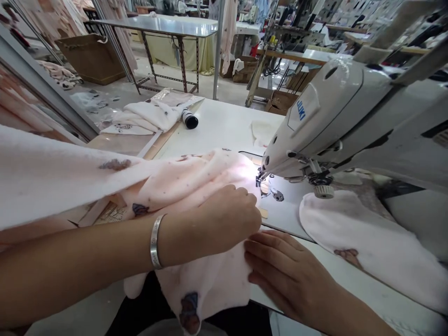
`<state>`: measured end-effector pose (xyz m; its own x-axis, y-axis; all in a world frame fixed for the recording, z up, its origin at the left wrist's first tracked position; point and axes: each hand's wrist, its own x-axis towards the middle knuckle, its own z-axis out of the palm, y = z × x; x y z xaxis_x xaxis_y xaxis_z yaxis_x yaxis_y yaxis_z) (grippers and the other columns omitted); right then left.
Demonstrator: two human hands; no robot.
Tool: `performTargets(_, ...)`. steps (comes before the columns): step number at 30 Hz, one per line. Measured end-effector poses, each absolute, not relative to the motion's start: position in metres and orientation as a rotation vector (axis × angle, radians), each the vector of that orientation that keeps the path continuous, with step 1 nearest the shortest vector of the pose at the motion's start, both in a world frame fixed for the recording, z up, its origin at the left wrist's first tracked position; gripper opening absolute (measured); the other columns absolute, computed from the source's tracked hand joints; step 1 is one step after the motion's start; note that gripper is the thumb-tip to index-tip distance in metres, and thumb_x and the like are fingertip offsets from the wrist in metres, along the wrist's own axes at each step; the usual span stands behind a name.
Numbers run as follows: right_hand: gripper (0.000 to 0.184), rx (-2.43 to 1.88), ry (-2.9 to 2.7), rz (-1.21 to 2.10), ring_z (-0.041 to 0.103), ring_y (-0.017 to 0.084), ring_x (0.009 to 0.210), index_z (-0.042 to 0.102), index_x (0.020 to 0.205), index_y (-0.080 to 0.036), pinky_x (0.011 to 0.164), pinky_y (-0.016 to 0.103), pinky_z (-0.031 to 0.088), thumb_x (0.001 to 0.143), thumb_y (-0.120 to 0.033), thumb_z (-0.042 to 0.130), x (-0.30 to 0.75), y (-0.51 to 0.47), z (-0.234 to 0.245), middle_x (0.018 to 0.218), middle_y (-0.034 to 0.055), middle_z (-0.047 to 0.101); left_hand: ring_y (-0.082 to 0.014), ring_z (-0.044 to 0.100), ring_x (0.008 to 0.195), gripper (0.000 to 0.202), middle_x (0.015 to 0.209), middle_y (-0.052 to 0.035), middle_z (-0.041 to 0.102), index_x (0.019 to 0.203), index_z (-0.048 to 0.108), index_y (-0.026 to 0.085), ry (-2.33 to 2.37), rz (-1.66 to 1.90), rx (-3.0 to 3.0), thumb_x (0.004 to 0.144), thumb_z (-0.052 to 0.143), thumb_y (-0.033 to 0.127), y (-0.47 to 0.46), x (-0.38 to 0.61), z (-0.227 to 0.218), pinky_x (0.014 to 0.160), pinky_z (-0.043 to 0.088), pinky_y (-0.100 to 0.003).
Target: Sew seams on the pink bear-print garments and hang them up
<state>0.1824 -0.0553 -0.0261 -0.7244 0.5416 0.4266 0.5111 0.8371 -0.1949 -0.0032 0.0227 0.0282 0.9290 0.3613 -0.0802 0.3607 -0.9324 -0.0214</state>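
Soft pink printed fabric (196, 182) lies in folds over the sewing machine's bed, its edge at the lit needle area. My left hand (227, 217), with a silver bracelet on the wrist, is closed on this fabric just in front of the presser foot (259, 179). The fingertips are hidden beneath the hand. Close beside it, my right hand (283, 266) grips the fabric's right edge, fingers bent together and thumb out of sight. From there the fabric hangs over the table's front edge. The white sewing machine (325, 102) stands to the right of both hands.
Another pink fabric piece (364, 247) lies on the right of the table. A black-and-white roll (190, 119) and folded cloth (143, 116) lie at the back left. Beyond stand a metal pole (217, 51), a metal-topped table (157, 24) and a cardboard box (91, 58).
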Motion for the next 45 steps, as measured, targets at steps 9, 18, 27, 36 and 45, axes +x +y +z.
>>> performTargets(9,0.019,-0.775,-2.568,0.1,0.06,0.02,0.102,0.065,0.103,-0.013,0.088,0.034,0.05,0.089,-0.021,0.055,0.182,-0.057,-0.023,0.101,0.007,0.069,-0.0197,0.054,0.093,0.018,0.106,-0.0091,0.059,0.094,0.061,0.015,-0.358,-0.299,-3.094,0.09,0.043,0.016,0.034,-0.02,-0.015,0.085,0.043,-0.036)
performTargets(18,0.019,-0.86,-2.569,0.027,0.059,0.02,0.103,0.063,0.104,-0.014,0.083,0.036,0.046,0.085,-0.017,0.062,0.198,-0.024,-0.027,0.104,0.0061,0.068,-0.0189,0.054,0.101,0.029,0.114,-0.008,0.059,0.104,0.061,0.018,-0.404,-0.395,-3.245,0.096,0.038,0.034,0.091,-0.018,-0.023,0.092,0.039,-0.036)
performTargets(27,0.017,-1.013,-2.502,0.001,0.058,0.018,0.094,0.062,0.101,-0.018,0.077,0.033,0.045,0.085,-0.016,0.06,0.208,-0.002,-0.027,0.099,0.0055,0.066,-0.0152,0.055,0.097,0.028,0.106,-0.0042,0.061,0.089,0.062,0.016,-0.614,-0.333,-3.346,0.096,0.037,0.025,0.11,-0.005,-0.012,0.087,0.038,-0.03)
performTargets(36,0.019,-1.248,-2.485,-0.09,0.052,0.016,0.071,0.062,0.102,-0.017,0.061,0.029,0.041,0.09,-0.029,0.053,0.203,-0.009,-0.035,0.079,0.0052,0.057,-0.0197,0.053,0.099,0.021,0.107,-0.0085,0.06,0.107,0.052,0.011,-1.017,-0.458,-3.206,0.09,0.043,0.02,0.099,0.004,-0.012,0.09,0.04,-0.035)
performTargets(45,0.017,-1.491,-2.287,-0.477,0.061,0.024,0.08,0.067,0.094,-0.024,0.072,0.039,0.045,0.088,-0.031,0.053,0.244,0.024,-0.043,0.091,0.0075,0.068,-0.0179,0.042,0.124,0.039,0.136,-0.0111,0.047,0.13,0.042,0.009,-0.88,-0.51,-3.252,0.092,0.041,0.02,0.174,0.035,-0.025,0.107,0.03,-0.031)
